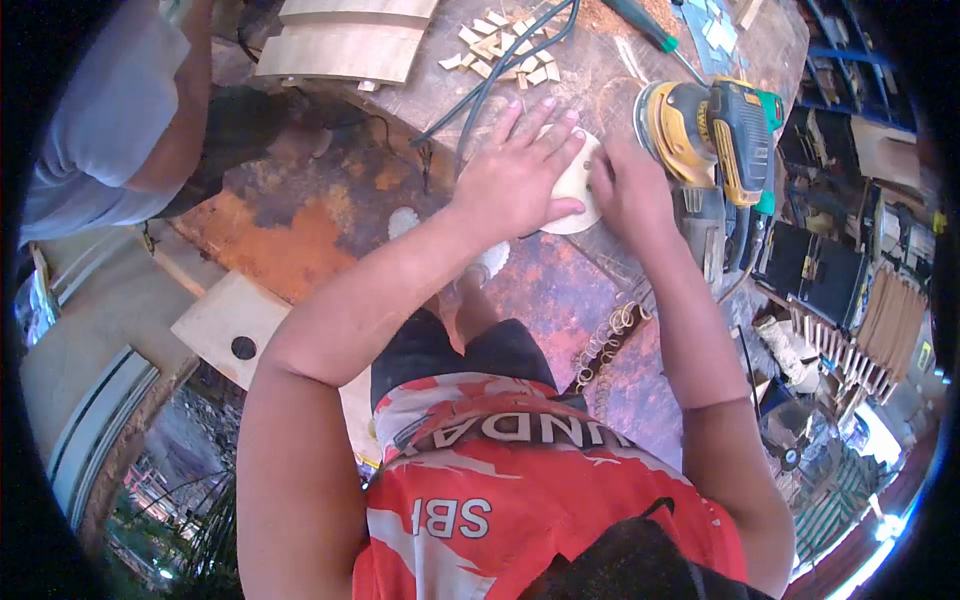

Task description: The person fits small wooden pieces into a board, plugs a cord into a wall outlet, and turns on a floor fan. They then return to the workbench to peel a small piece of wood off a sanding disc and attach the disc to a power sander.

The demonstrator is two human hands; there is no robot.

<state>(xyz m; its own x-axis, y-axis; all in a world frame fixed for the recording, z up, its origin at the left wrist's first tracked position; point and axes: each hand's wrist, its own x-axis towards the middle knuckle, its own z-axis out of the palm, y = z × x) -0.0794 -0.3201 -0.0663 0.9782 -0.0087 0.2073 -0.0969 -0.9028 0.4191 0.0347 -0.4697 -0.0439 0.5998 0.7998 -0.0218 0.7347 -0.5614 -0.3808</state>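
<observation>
Now the left hand (515,175) lies flat, fingers spread, on a pale round wooden piece (578,190) on the workbench (330,215). The right hand (628,188) curls over its right edge, just beside a yellow sander (710,130).

We record a woodworking workshop. We note a stained workbench (300,230), a yellow power sander (705,135), small wood offcuts (500,50), a screwdriver (650,30) and stacked wooden slats (885,320).

Left hand (515,180), right hand (632,192) on disc (584,186) (sander (705,130) beside)
</observation>
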